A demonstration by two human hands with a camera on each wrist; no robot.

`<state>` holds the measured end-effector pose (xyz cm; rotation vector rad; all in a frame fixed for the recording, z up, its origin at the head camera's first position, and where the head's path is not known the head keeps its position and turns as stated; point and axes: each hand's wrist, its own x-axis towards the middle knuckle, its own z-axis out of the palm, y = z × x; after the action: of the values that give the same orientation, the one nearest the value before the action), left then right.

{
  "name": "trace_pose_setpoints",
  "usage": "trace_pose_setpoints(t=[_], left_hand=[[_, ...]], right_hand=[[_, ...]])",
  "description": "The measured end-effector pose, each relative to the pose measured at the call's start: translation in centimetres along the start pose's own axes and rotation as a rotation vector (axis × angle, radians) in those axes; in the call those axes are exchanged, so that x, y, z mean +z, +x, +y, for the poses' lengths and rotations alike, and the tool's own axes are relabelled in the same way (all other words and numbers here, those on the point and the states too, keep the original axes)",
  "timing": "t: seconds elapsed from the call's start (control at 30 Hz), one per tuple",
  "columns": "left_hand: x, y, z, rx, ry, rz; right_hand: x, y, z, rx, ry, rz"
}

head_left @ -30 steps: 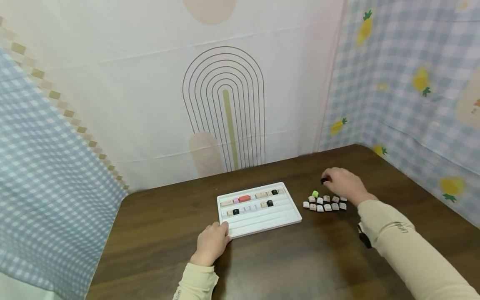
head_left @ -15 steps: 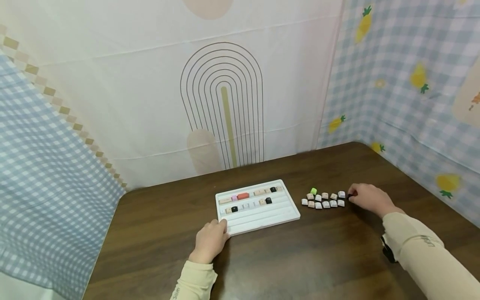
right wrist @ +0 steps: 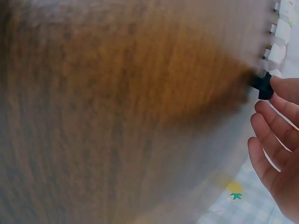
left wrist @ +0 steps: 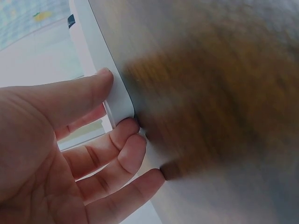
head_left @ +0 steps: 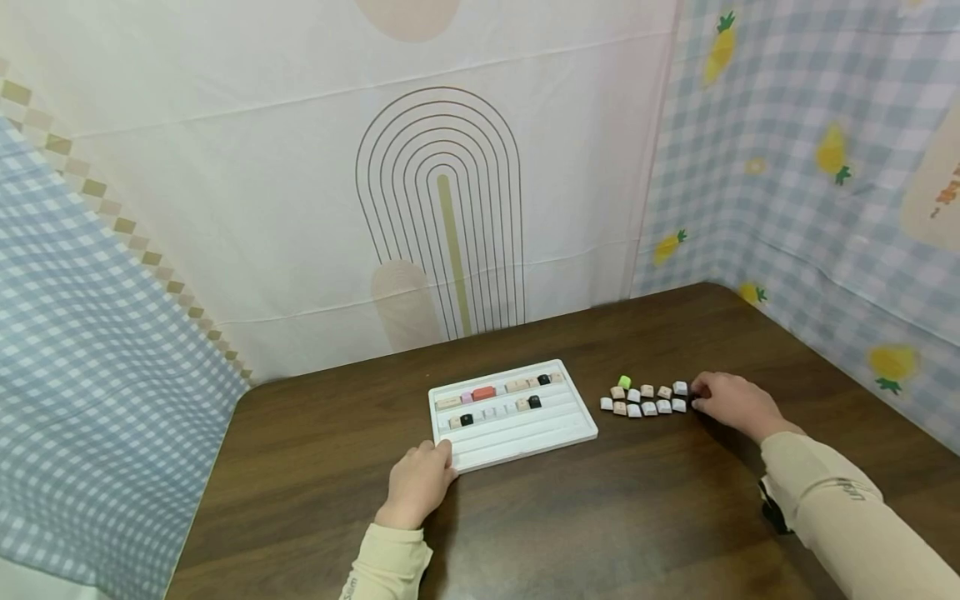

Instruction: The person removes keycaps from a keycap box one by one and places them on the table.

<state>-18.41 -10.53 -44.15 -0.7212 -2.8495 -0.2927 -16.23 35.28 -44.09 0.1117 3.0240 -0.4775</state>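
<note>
My left hand (head_left: 417, 485) holds the near left corner of a white ridged tray (head_left: 536, 440). In the left wrist view, the thumb lies along the tray's rim (left wrist: 120, 95) and the fingers curl at its corner. Keycaps stand in the tray's two far rows, among them a red keycap (head_left: 483, 392) and a pink keycap (head_left: 467, 397). Out to the right, my right hand (head_left: 737, 403) pinches a black keycap (right wrist: 265, 87) between thumb and fingertips, low at the table beside the loose keycaps. The head view hides that keycap behind the fingers.
Two rows of white and beige keycaps (head_left: 648, 408) lie right of the tray, a green keycap (head_left: 625, 382) just behind them. The brown wooden table (head_left: 570, 525) ends at a pale cloth (head_left: 300, 250) behind and a checked cloth (head_left: 795, 217) on the right.
My right hand, with the black keycap, has moved from above and behind the loose keycaps down to their right end, and stays there since. The left hand keeps its hold on the tray.
</note>
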Motion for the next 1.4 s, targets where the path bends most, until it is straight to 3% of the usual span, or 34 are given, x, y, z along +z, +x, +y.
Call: trace_pose_setpoints(t=[0.23, 0.53, 0.9, 1.1, 1.4], left_hand=[[0.0, 0.0, -0.1, -0.009, -0.009, -0.004], [0.2, 0.0, -0.1, -0.013, -0.013, -0.008], [0.2, 0.0, -0.1, -0.003, -0.003, -0.009], [0.2, 0.0, -0.1, 0.000, -0.006, -0.025], [0.1, 0.0, 0.0, -0.016, -0.003, -0.026]], right_hand=[[-1.2, 0.3, -2.0, -0.027, -0.039, 0.077], [-1.2, 2.1, -7.9, -0.156, -0.055, 0.156], [2.4, 4.6, -14.9, -0.232, -0.042, 0.111], [4.6, 5.3, -17.3, -0.217, -0.018, 0.059], [6.1, 5.9, -19.5, -0.275, -0.048, 0.067]])
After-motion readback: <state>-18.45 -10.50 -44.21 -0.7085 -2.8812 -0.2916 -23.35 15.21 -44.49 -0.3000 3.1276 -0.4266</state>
